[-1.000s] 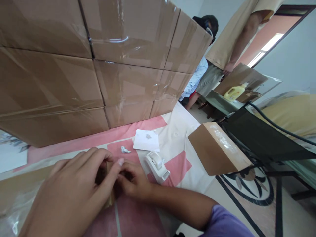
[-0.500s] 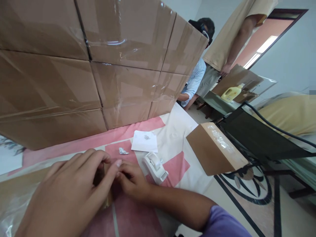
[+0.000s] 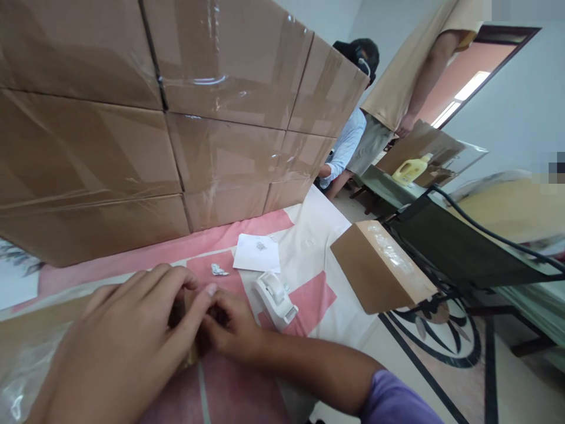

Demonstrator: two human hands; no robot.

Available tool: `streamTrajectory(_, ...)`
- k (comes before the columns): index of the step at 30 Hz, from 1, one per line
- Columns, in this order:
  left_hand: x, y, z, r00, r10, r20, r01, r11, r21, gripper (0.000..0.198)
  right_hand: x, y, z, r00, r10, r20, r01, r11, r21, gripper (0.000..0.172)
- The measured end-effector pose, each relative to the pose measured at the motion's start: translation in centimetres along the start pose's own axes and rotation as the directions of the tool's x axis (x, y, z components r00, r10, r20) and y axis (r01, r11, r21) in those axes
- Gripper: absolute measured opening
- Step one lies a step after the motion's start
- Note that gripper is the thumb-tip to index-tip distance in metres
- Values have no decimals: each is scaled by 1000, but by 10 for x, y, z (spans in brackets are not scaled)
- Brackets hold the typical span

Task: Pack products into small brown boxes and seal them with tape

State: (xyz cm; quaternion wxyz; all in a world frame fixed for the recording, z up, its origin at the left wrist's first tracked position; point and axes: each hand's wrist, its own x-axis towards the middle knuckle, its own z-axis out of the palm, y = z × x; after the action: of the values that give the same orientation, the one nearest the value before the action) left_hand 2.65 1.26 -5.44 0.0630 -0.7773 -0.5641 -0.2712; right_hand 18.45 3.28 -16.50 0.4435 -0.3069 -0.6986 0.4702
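My left hand [image 3: 123, 341] and my right hand [image 3: 232, 324] meet low in the view over a pink and white cloth [image 3: 309, 247]. Both have their fingers curled and pinched together round a small brown thing [image 3: 190, 353], mostly hidden between them, which I cannot name. A white tape dispenser [image 3: 273, 297] lies just right of my right hand. A white paper sheet [image 3: 256, 254] with small bits on it and a tiny crumpled scrap [image 3: 217, 270] lie a little beyond the hands.
A wall of taped cardboard boxes [image 3: 176, 106] rises right behind the cloth. A small brown box [image 3: 382, 274] sits at right beside a dark folding chair [image 3: 459, 247]. Farther back a seated person [image 3: 348, 144], a standing person [image 3: 410, 65] and a yellow jug [image 3: 408, 171].
The view has shifted slightly; my hands stay pinched together on the same spot with only small finger movements.
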Motion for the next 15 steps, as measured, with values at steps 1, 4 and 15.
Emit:
streamTrajectory(1, 0, 0, 0, 1000, -3, -7, 3, 1000, -1, 34, -1, 1, 1, 1000, 7, -1, -7, 1000, -10, 19)
streamTrajectory(4, 2, 0, 1, 999, -9, -32, 8, 1000, -8, 34, -3, 3, 3, 1000, 5, 0, -5, 1000, -20, 21)
streamTrajectory(15, 5, 0, -6, 995, 80, -54, -78, 996, 49, 33, 15, -21, -20, 923, -94, 374, 146, 983, -111, 128)
